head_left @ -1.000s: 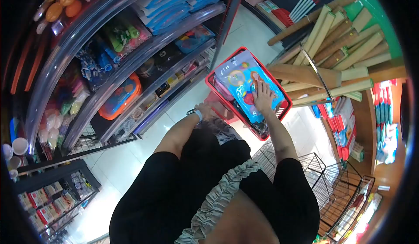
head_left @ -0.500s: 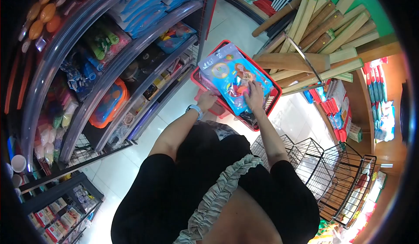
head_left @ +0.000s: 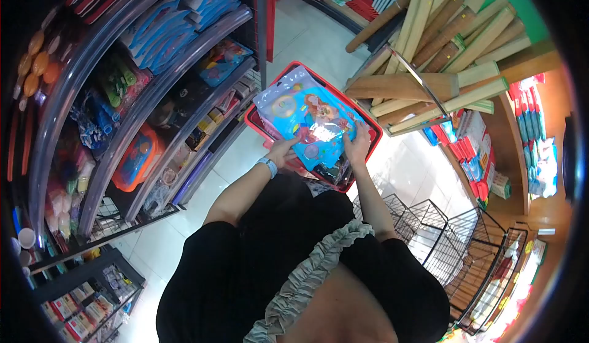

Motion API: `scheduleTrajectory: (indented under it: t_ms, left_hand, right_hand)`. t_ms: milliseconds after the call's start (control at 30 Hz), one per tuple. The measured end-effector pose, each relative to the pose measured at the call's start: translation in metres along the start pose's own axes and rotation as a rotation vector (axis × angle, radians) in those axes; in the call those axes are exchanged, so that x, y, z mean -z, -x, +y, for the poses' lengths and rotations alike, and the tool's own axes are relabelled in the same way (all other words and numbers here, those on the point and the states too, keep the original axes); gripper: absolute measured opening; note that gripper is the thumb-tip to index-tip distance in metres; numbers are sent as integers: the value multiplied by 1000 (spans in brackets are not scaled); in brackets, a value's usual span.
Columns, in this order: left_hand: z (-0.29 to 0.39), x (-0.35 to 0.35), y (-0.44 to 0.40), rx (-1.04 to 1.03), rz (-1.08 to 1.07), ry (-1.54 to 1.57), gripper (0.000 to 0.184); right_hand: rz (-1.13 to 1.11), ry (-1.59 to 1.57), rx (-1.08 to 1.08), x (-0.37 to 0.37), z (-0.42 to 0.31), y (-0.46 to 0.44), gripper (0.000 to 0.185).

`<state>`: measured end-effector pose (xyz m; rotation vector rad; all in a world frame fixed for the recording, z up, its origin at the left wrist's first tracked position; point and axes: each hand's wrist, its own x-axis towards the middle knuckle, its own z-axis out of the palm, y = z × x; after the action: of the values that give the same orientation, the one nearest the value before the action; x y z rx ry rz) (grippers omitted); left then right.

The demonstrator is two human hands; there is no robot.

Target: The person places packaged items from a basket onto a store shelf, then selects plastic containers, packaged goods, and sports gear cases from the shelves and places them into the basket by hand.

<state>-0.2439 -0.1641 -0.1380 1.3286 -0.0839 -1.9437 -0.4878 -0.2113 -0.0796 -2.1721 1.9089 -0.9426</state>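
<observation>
A flat blue plastic packet point(head_left: 307, 113) with a cartoon figure and a pale purple top strip lies tilted over a red shopping basket point(head_left: 375, 141). My left hand point(head_left: 283, 153), with a pale band at the wrist, grips the packet's near left edge, thumb on top. At the packet's right edge, my right hand point(head_left: 358, 147) is closed on it, thumb and fingers on its surface. Below the packet, a dark item in clear wrap point(head_left: 336, 172) shows inside the basket. The packet hides most of the basket's inside, and the undersides of my fingers cannot be seen.
Shelves with clear curved edges point(head_left: 165, 76) hold packaged goods at left. Wooden rolling pins and boards point(head_left: 429, 85) stick out from a bin at upper right. Black wire baskets point(head_left: 448, 239) stand at lower right. Pale floor tiles point(head_left: 300, 39) show between the displays.
My left hand has moved from the basket's rim onto the packet's left edge. My right hand has shifted from the packet's face to its right edge. Packet and basket appear further left.
</observation>
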Motion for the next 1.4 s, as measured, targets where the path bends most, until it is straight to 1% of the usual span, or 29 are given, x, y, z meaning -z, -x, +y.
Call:
scheduleTrajectory:
  t_ms: [33,100,133,167,200,233,267,367,500,533,633,700,767,800,867,933,967,1033,1100,1133,1233,1333,1400]
  left_hand:
    - [0,1,-2,13,4,17,26]
    - [0,4,-1,3,-16,71,26]
    - [2,2,2,-21,-43,104,27]
    - [4,0,4,-42,-70,133,28]
    - [11,-5,13,-69,-118,169,31]
    - [19,-9,22,-116,-135,139,33]
    - [28,-15,31,-161,-154,105,34]
    - [50,-25,52,-280,-172,85,37]
    - [81,-23,93,-387,-140,104,39]
    - [86,-18,101,-420,-133,89,40]
    - [109,5,121,-508,-106,57,40]
    - [127,23,130,-538,-65,57,40]
    - [141,50,121,-572,-29,60,38]
    - [149,63,117,-597,-10,49,38]
    - [166,82,113,-656,38,31,39]
    - [185,103,108,-685,31,34,38]
    - [196,112,106,-700,27,38,38]
    - [222,125,103,-634,56,68,35]
    - [246,141,93,-537,95,56,29]
    - [253,144,84,-603,162,148,27]
    - [268,194,13,-804,286,-104,33]
    - [274,226,-36,-831,424,-220,31]
    - [279,237,-50,-804,479,-257,30]
  right_hand:
    - [-21,-21,10,-2,1,-6,54]
    - [-173,-277,-292,-1,0,-10,48]
    - [-95,-278,-187,-2,-3,-14,49]
    - [-185,-453,-379,3,-2,-16,45]
    - [-201,-631,-468,1,-2,-18,43]
    - [-214,-807,-560,3,-4,-23,40]
    - [-270,-824,-675,7,-5,-29,37]
    - [-395,-1127,-740,4,2,-40,38]
    - [-434,-1137,-779,9,-34,-56,32]
    - [-453,-1150,-779,12,-49,-60,28]
    - [-451,-1233,-654,-10,-77,-69,30]
    - [-517,-1211,-660,-29,-96,-78,29]
    - [-578,-1193,-674,-50,-118,-85,28]
    - [-581,-1245,-645,-51,-140,-92,27]
    - [-637,-1259,-671,-72,-160,-104,27]
    - [-706,-1279,-689,-89,-179,-119,25]
    - [-693,-1271,-682,-99,-189,-126,25]
    - [-666,-1255,-665,-121,-211,-144,25]
    - [-704,-1213,-612,-144,-224,-165,34]
    - [-722,-1190,-588,-155,-230,-174,39]
    - [-621,-1283,-693,-188,-251,-191,53]
    - [-604,-1165,-748,-224,-251,-187,61]
    - [-761,-1141,-746,-236,-244,-173,61]
